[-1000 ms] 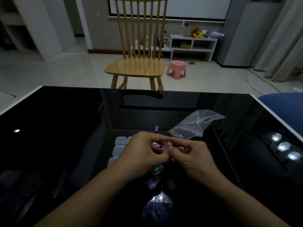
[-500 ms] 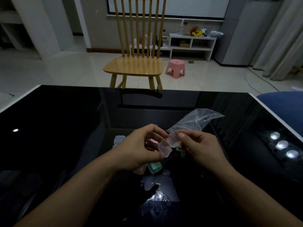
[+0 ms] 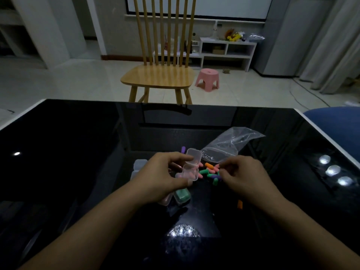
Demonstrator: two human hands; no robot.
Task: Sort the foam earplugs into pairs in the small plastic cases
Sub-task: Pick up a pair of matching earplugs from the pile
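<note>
Where tiles gleam, glossy black table (image 3: 78, 152)

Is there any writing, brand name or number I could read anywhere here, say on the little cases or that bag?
None can be read.
open clear case in the left hand: no print shows.
plastic bag: no label visible.
closed cases: plain.
Items on the far white shelf: too small and blurred.

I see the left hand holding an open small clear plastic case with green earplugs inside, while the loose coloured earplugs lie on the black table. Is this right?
Not quite: the foam earplugs inside the open small clear plastic case are pink, not green, as the head view shows. The rest is right: the left hand holds the case, and the loose coloured earplugs lie on the black table.
</note>
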